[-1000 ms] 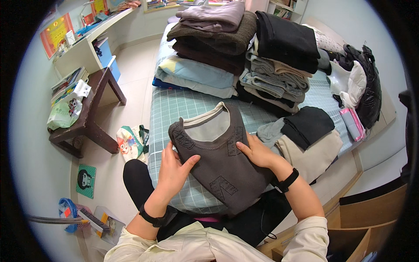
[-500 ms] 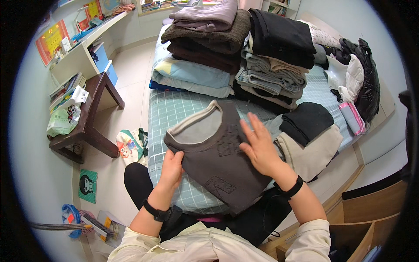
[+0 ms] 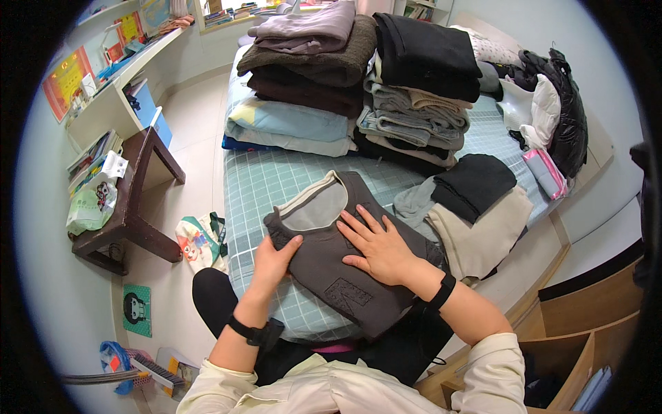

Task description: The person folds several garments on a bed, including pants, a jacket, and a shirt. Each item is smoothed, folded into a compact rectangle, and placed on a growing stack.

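Observation:
A dark grey sweatshirt point(image 3: 324, 269) with a pale round neckline and textured patches lies partly folded at the near edge of the bed. Its lower end reaches over my lap. My left hand point(image 3: 277, 254) grips its left side, thumb on top and the other fingers hidden beneath the cloth. Flat on the chest of the garment rests my right hand point(image 3: 378, 252), fingers spread and pressing the fabric. To the right of the sweatshirt lie a folded black garment point(image 3: 476, 186), a beige one point(image 3: 479, 238) and a grey-blue one point(image 3: 414, 198).
Two tall stacks of folded clothes, one topped by a lilac garment point(image 3: 303, 27) and one by black trousers point(image 3: 427, 55), stand farther back on the checked bed point(image 3: 289, 165). Jackets point(image 3: 565, 117) lie far right. A dark wooden stool point(image 3: 141, 200) is left, open wooden compartments point(image 3: 572, 359) lower right.
My right hand has come down and left from above the sweatshirt's right side onto its chest. The garment's right side now spreads farther right. My left hand keeps its hold.

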